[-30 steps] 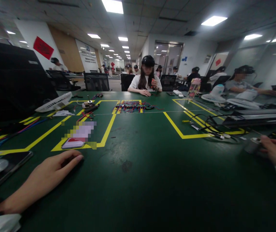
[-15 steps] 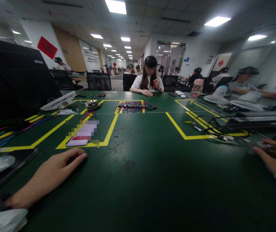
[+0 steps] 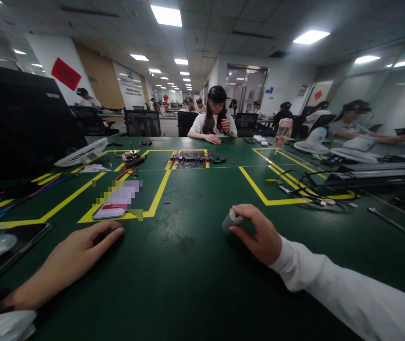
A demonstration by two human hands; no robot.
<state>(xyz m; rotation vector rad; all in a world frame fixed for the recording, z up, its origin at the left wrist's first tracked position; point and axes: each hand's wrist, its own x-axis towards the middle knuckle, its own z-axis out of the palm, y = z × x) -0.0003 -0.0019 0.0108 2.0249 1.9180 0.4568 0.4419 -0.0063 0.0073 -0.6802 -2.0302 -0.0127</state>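
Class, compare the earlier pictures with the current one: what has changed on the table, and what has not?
The right hand has moved from the far right toward the middle of the table, bringing along the small grey cylinder. The left hand stays resting, and the phone and wires lie where they were.

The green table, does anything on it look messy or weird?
Yes: thin red and blue wires lie tangled instead of neat across the yellow tape, and a dark smudge makes the green table look dirty between the left hand and right hand.
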